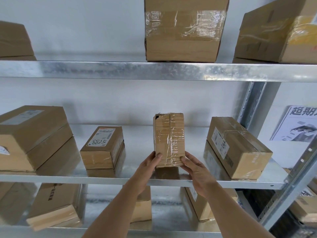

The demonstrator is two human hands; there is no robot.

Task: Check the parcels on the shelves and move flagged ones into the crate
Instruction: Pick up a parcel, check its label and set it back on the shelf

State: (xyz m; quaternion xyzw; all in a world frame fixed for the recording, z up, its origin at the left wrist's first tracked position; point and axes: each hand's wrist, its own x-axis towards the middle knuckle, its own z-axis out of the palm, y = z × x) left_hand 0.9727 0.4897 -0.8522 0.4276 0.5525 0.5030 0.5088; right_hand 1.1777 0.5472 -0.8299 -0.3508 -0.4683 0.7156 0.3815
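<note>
left hand (148, 166): grips the lower left edge of the small upright brown cardboard parcel wrapped in clear tape (169, 139); thumb lies on the front face, other fingers hidden behind the left side, so their spread cannot be told
right hand (195, 170): holds the parcel's lower right corner; thumb pressed on the front face near the bottom edge; remaining fingers curl round under and behind, only partly seen
taped parcel: between both thumbs, standing on end on the middle galvanised steel shelf (137, 179); bottom edge at or just above the shelf, contact cannot be told; torn dark hole at its top left corner
left of the left-hand fingers: flat brown box with a white label handwritten 5783 (102, 148), lying on the same shelf, apart from the hand; further left, a large brown carton with a grey label (32, 136)
right of the right-hand fingers: long brown box with a barcode label (238, 148), angled on the shelf, near but not touching the hand
above the fingers: upper steel shelf (154, 70) carrying a big taped brown carton (184, 28); another brown carton with yellow tape (281, 31) to its right
below the wrists: lower shelf with more brown boxes (54, 205); detail blurred
far right: white printed poster with black characters (296, 124) on the wall beyond the upright
</note>
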